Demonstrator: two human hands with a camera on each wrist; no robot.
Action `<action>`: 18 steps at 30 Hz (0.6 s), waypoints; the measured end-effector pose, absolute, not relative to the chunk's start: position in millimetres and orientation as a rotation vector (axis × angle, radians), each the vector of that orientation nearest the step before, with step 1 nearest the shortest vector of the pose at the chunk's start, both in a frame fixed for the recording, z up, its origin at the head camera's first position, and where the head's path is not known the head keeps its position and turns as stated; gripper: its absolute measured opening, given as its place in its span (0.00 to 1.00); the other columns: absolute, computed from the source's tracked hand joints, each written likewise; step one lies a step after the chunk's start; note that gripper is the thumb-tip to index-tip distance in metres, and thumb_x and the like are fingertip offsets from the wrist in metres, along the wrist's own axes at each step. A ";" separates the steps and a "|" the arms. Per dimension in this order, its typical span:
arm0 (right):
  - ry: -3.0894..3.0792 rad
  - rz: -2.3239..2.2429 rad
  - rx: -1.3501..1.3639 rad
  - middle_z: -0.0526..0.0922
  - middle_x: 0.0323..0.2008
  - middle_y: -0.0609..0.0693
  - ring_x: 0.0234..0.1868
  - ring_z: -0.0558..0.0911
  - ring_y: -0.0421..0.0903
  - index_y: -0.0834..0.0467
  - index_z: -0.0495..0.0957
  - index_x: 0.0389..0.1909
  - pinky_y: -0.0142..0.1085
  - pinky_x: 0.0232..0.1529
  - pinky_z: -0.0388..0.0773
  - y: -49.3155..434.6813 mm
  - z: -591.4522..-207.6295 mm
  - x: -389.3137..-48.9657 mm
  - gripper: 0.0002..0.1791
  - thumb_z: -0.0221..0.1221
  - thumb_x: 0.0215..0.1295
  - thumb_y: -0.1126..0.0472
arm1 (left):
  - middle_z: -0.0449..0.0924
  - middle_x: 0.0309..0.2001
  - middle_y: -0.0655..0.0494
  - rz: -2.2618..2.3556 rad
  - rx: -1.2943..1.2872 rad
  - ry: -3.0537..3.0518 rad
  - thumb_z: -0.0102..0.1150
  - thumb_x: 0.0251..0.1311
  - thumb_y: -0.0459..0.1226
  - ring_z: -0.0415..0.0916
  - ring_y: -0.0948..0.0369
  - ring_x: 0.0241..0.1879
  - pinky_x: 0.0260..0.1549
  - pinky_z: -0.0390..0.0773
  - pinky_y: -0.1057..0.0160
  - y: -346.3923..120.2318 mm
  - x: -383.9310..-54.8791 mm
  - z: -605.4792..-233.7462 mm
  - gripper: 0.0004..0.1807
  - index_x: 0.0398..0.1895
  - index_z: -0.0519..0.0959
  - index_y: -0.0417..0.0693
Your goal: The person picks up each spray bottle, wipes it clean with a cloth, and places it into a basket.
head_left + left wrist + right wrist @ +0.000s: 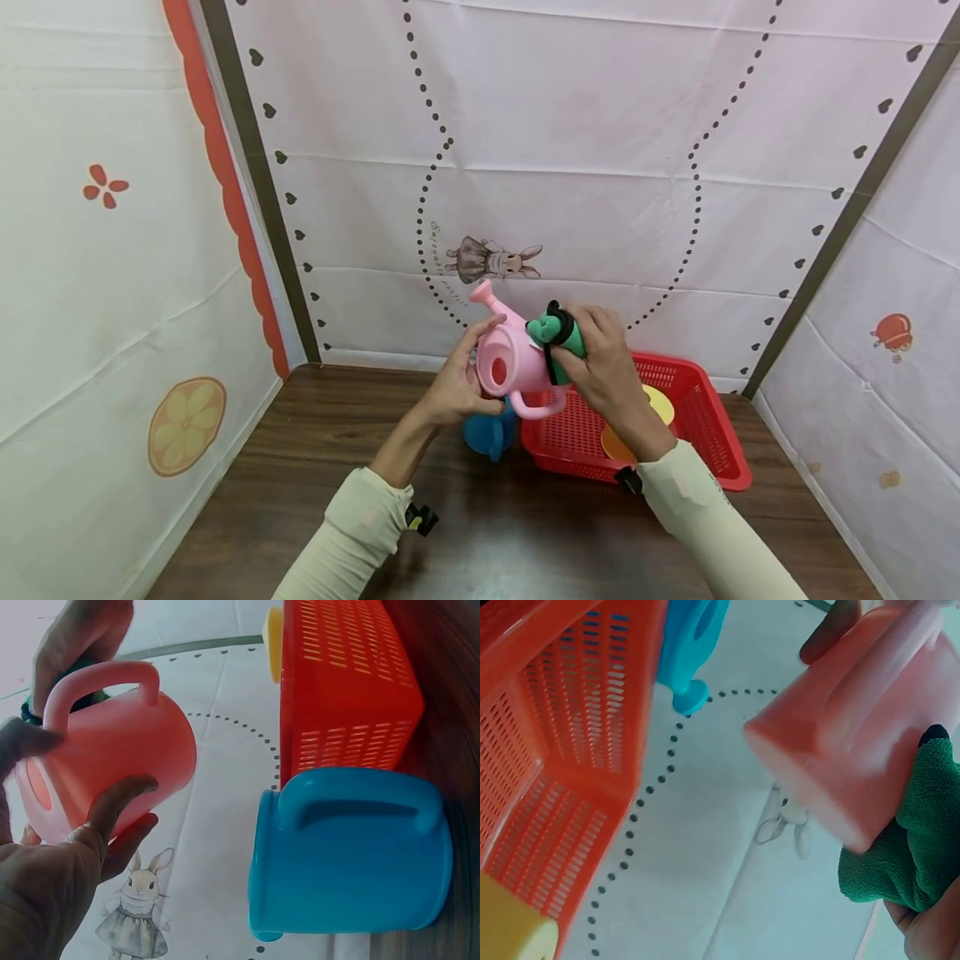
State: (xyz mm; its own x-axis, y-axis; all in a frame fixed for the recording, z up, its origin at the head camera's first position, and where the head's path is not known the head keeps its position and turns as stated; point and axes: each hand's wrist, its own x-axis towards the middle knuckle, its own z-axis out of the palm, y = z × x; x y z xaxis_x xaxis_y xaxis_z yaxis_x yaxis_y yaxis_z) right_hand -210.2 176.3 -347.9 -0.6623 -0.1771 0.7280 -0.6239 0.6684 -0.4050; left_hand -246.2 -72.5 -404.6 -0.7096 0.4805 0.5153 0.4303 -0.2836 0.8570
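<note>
A pink toy watering can (517, 360) is held up over the table, tilted, its spout toward the back wall and its handle toward the front. My left hand (454, 385) grips it from the left, thumb and fingers spread round its body. In my right hand (606, 367) is a green cloth (922, 825) with a black edge, bunched up and pressed against the can's side near its base. Below the can, a blue watering can (352, 855) stands on the table; in the head view the left hand and pink can partly cover it.
A red perforated basket (705, 425) stands at the back right under my right forearm. In it are a yellow thing (660, 403) and an orange thing (615, 443), partly hidden by the arm. Printed cloth walls (570, 217) rise behind and beside the wooden table (300, 483).
</note>
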 end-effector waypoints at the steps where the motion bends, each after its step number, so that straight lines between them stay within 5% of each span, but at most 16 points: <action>1: -2.209 0.863 0.633 0.84 0.61 0.66 0.62 0.76 0.65 0.63 0.83 0.66 0.59 0.57 0.78 173.8 -347.5 -209.0 0.23 0.68 0.72 0.63 | 0.57 0.80 0.40 2.190 1.185 1.865 0.72 0.43 0.13 0.76 0.49 0.62 0.54 0.90 0.64 -71.6 -246.2 -405.5 0.66 0.89 0.55 0.43; 13: -2.157 0.789 0.786 0.85 0.61 0.65 0.60 0.77 0.63 0.63 0.80 0.71 0.58 0.54 0.83 143.7 -335.3 -190.5 0.27 0.68 0.72 0.63 | 0.67 0.68 0.38 2.288 1.138 1.963 0.75 0.39 0.11 0.89 0.58 0.43 0.43 0.93 0.62 -66.4 -242.0 -405.5 0.61 0.83 0.64 0.40; 18: -2.156 0.813 0.770 0.84 0.63 0.65 0.61 0.76 0.63 0.63 0.80 0.71 0.58 0.55 0.83 142.7 -331.4 -190.0 0.27 0.68 0.72 0.63 | 0.68 0.66 0.39 2.318 1.154 1.962 0.76 0.40 0.12 0.88 0.58 0.42 0.43 0.93 0.63 -67.0 -241.2 -401.7 0.59 0.82 0.65 0.40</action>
State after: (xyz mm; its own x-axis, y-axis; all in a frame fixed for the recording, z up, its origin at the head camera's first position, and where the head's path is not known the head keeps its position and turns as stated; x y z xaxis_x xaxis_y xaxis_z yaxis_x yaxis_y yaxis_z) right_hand -190.0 142.7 -331.4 -0.5809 -0.2754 0.7659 -0.7127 0.6267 -0.3152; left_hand -241.2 -67.0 -401.7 -0.7424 0.3517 0.5702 0.5043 -0.2668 0.8213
